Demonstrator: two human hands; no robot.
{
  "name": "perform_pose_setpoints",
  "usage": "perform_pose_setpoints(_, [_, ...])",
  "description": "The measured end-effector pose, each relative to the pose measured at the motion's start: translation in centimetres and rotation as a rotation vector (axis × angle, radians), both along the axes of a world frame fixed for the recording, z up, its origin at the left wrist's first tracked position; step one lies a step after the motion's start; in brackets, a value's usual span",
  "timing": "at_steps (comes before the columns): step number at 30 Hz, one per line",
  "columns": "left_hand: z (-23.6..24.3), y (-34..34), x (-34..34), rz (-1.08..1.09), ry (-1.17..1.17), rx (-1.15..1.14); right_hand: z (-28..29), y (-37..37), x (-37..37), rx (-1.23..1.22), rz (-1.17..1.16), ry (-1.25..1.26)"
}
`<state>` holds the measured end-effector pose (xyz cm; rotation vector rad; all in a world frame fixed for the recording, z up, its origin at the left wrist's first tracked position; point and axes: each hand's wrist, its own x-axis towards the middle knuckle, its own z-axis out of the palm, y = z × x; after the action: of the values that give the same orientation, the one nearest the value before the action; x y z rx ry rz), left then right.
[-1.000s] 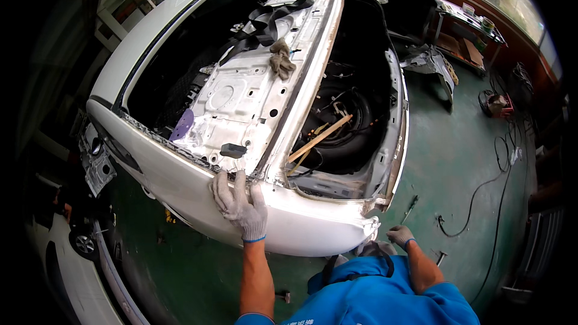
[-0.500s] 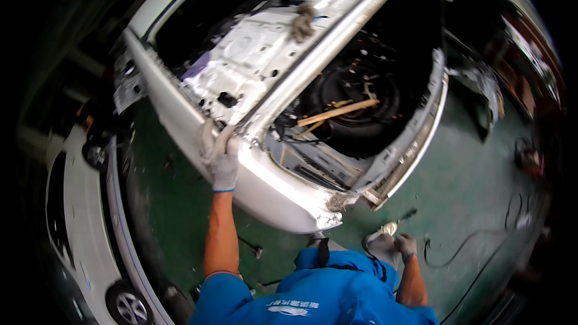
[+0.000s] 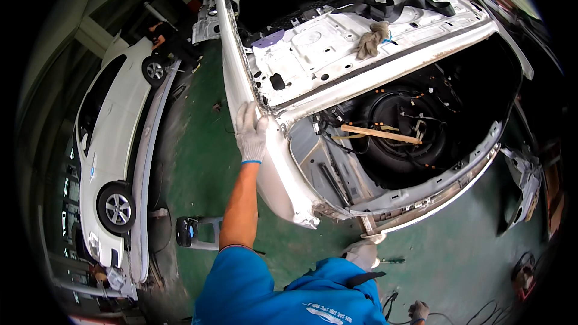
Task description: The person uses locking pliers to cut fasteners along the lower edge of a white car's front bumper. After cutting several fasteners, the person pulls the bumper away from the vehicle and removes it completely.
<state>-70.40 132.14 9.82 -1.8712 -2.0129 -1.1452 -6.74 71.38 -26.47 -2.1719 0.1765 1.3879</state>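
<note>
The person's left hand (image 3: 251, 132), in a pale knit glove, lies flat on the back corner of a stripped white car body (image 3: 278, 183). Its fingers are spread and hold nothing; they just touch the metal. The right hand (image 3: 418, 311) has a glove too and hangs low, well apart from the car body. I can't tell from here if it grips anything.

The car body stands on the green floor (image 3: 198, 126), right in front of the person. On its bare rear shelf (image 3: 319, 63) I see a brown work glove (image 3: 373, 40), black straps (image 3: 409, 3) and a purple disc (image 3: 269, 38). In the open boot, a wooden stick (image 3: 381, 134) lies across the round black spare-wheel well (image 3: 391, 159). Over to the left is a whole white car (image 3: 114, 138), and a co-worker (image 3: 162, 35) in dark clothes is near its far end.
</note>
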Motion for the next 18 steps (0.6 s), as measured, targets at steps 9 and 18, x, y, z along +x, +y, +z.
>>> perform_pose_setpoints(9, [1.9,-0.5,2.8,-0.048,0.309,0.036,2.5,16.5,13.9,0.19,0.25,-0.051])
perform_pose_setpoints(18, [2.9,-0.8,5.6,0.166,0.48,-0.019,4.5,32.6,24.1,0.224,0.477,-0.002])
